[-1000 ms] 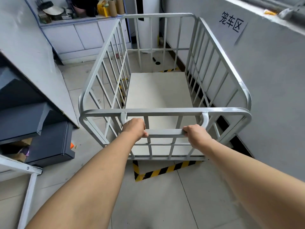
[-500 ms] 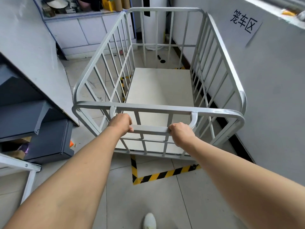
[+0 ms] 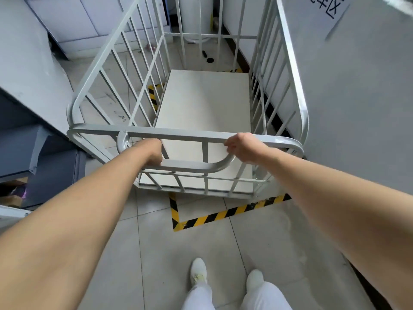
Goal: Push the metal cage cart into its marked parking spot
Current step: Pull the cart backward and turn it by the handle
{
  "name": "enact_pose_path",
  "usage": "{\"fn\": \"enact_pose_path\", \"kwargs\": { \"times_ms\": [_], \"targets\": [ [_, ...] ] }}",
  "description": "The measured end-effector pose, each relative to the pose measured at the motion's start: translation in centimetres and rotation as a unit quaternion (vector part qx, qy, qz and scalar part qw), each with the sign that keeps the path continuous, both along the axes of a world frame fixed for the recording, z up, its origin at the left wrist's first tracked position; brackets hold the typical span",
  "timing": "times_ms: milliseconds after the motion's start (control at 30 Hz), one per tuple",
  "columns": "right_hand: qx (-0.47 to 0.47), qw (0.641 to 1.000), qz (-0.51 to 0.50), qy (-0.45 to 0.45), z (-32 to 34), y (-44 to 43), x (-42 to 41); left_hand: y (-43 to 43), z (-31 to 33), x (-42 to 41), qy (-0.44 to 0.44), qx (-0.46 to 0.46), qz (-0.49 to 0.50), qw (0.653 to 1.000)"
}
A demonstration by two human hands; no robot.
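Note:
The grey metal cage cart (image 3: 288,70) stands ahead of me with its bare white floor panel inside, close along the wall on the right. My left hand (image 3: 154,153) is closed on the left end of the cart's lower handle bar (image 3: 190,166). My right hand (image 3: 242,147) grips the cart's top rail where the handle curves up to meet it. Yellow-and-black floor tape (image 3: 223,214) marks the parking spot; its near corner shows just behind the cart's rear edge, and more tape (image 3: 154,95) shows through the left bars.
A grey wall (image 3: 357,108) with a paper sign (image 3: 328,7) runs along the right. Dark cabinets (image 3: 44,166) and a slanted white panel (image 3: 26,70) crowd the left. White cupboards (image 3: 85,23) stand at the back. My white shoes (image 3: 197,270) are on the tiled floor.
The cart has rolled forward over the tape outline, uncovering the tape's near corner. My right hand has shifted from the lower handle bar up to the top rail. My feet have stepped into view.

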State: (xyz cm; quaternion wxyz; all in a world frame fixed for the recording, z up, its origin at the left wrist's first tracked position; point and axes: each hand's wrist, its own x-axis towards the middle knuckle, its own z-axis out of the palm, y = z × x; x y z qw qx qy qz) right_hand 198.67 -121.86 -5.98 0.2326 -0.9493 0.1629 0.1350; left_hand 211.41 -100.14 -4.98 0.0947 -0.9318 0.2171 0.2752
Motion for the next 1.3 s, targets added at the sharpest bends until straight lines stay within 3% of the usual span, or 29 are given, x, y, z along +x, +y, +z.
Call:
{"fn": "enact_pose_path", "kwargs": {
  "times_ms": [200, 467, 933, 1300],
  "targets": [
    [-0.06, 0.997, -0.039, -0.007, 2.1, -11.4, -3.2, -12.4, 1.8, -3.4, -0.019, -0.121, -0.048, 0.991],
    [-0.069, 0.996, 0.005, 0.051, 1.2, -22.1, -8.1, -25.7, 0.1, -9.4, 0.002, -0.111, -0.069, 0.991],
    [-0.123, 0.978, 0.161, 0.049, -0.3, -27.2, -4.0, -28.3, -1.7, -10.0, 0.083, -0.084, 0.02, 0.993],
    [-0.131, 0.942, 0.307, 0.046, -1.1, -31.5, -1.7, -30.1, -1.9, -10.9, 0.035, -0.099, 0.196, 0.975]
  ]
}}
